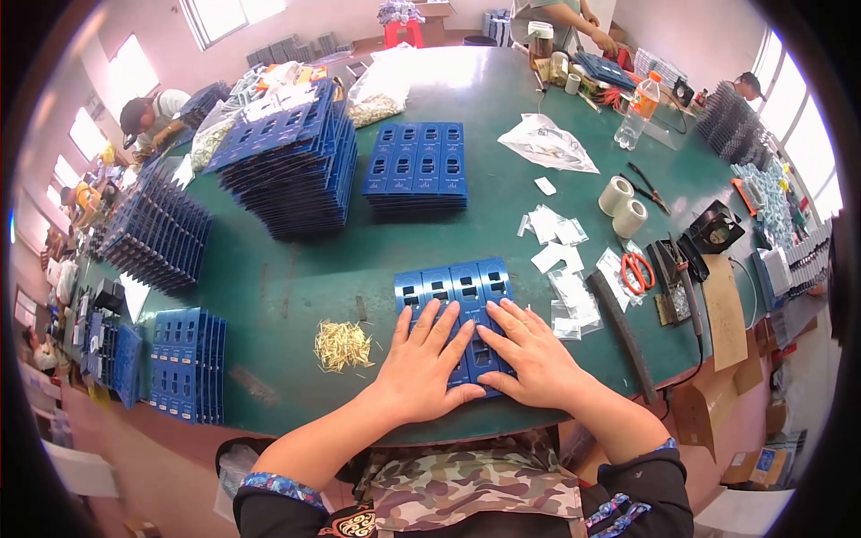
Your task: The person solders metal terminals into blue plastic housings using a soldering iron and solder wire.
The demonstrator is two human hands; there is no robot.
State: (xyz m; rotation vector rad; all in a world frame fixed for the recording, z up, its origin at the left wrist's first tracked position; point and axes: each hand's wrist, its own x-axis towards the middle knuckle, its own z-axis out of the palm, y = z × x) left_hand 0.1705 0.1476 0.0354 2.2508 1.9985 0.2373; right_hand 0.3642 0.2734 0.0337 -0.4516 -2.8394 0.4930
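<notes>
A blue panel of joined circuit boards [466, 282], with dark square cutouts, lies flat on the green table near its front edge. My left hand [426, 363] rests on the panel's left half, fingers stretched out and slightly apart. On the right half lies my right hand [529, 354], also flat with its fingers spread. Both thumbs point inward, and the hands cover much of the panel's lower part. Just left of my left hand sits a small heap of thin brass-coloured pins [343, 347].
Tall stacks of blue panels [287, 170] stand at the left, with a lower stack [416, 166] behind my panel. To the right are small plastic packets [574, 300], a dark bar [621, 336], orange-handled scissors [638, 272], a soldering iron [686, 287] and solder spools [630, 218]. Other people work around the table.
</notes>
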